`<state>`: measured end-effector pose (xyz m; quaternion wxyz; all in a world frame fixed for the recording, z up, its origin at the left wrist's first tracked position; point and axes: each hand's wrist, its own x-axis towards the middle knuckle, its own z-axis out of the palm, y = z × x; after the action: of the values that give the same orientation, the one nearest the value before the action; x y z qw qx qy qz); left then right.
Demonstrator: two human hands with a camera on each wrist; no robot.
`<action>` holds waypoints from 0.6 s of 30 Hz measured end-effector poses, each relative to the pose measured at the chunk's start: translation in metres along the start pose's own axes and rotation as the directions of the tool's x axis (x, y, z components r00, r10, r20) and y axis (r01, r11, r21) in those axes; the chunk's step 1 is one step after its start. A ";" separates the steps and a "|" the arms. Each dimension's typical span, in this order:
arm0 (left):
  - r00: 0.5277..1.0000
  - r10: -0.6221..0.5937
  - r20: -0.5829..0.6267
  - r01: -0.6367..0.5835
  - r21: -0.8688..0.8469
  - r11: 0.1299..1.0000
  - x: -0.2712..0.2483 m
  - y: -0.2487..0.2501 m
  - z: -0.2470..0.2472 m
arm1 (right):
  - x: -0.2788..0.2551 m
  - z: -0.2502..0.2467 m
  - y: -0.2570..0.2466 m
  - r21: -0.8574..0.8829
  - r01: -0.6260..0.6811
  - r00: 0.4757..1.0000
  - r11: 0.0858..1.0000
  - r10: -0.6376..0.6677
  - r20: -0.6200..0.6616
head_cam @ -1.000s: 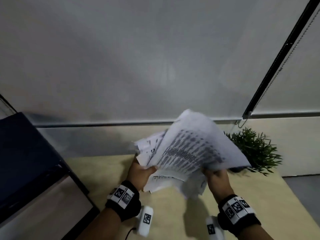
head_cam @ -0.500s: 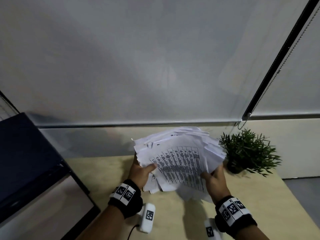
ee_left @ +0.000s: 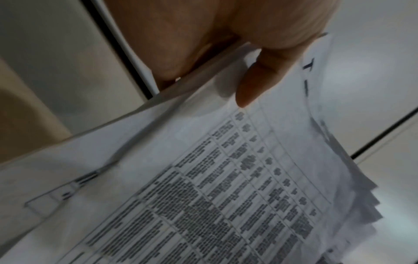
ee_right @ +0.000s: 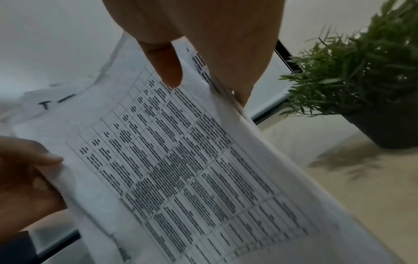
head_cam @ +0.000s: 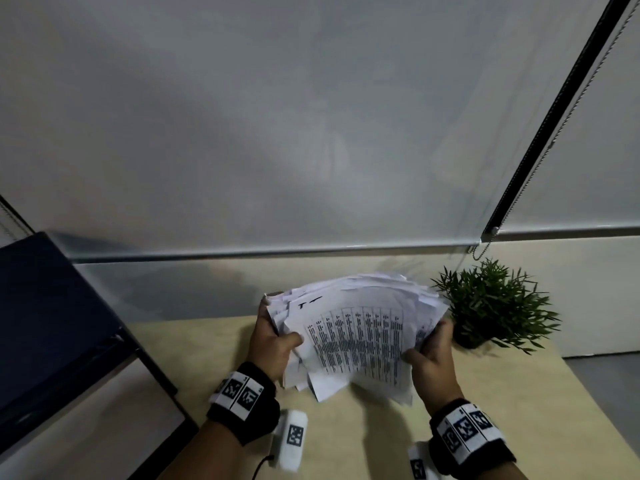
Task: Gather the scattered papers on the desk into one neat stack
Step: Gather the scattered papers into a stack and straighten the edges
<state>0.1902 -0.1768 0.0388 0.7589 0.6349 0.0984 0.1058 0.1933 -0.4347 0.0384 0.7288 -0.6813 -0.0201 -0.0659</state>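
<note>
A thick, uneven bundle of white papers (head_cam: 360, 337) is held upright above the beige desk (head_cam: 540, 407), its top sheet printed with a table. My left hand (head_cam: 273, 341) grips the bundle's left edge, thumb on the front sheet. My right hand (head_cam: 433, 355) grips the right edge, thumb in front. In the left wrist view the left thumb (ee_left: 257, 84) presses on the printed papers (ee_left: 226, 187). The right wrist view has the right thumb (ee_right: 167, 67) on the papers (ee_right: 181, 169), and the left hand (ee_right: 24, 169) at the far edge. Sheet edges are fanned and ragged.
A small potted green plant (head_cam: 491, 306) stands on the desk just right of the right hand, also seen as the plant (ee_right: 366, 75). A dark open laptop or monitor (head_cam: 52, 327) occupies the left side. A wall with a roller blind and its bead chain (head_cam: 481, 251) lies behind.
The bundle has swung from tilted and splayed to the right to a more upright, squarer hold between both hands. The right hand has moved up the right edge.
</note>
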 end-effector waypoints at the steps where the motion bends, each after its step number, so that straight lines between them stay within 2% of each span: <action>1: 1.000 -0.013 0.010 0.013 0.011 1.000 0.002 -0.003 -0.001 | 0.000 0.001 0.001 -0.001 -0.003 1.000 1.000 0.003 -0.003; 6: 0.998 -0.055 0.004 0.055 0.030 0.998 0.003 -0.006 0.002 | 0.002 0.005 0.005 -0.052 0.022 0.997 0.998 -0.018 0.072; 11: 0.997 -0.071 0.005 0.071 -0.005 0.997 0.000 -0.001 0.006 | 0.001 0.007 0.008 -0.089 -0.010 0.998 0.996 0.015 0.056; 14: 0.999 -0.039 0.017 0.039 0.011 0.999 -0.004 0.006 0.016 | 0.001 0.014 0.002 -0.173 0.022 0.999 0.985 -0.014 0.047; 16: 1.000 0.003 0.010 -0.003 0.017 1.000 -0.005 0.013 0.019 | 0.004 0.015 -0.004 -0.148 0.052 0.999 0.988 -0.049 0.019; 18: 0.999 0.032 0.021 -0.033 0.022 0.999 -0.004 0.014 0.016 | 0.003 0.011 -0.006 -0.102 0.057 0.998 0.993 -0.053 0.043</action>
<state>0.1910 -0.1909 0.0551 0.7511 0.6457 0.0814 0.1106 0.1965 -0.4242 0.0454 0.6899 -0.7184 -0.0499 -0.0731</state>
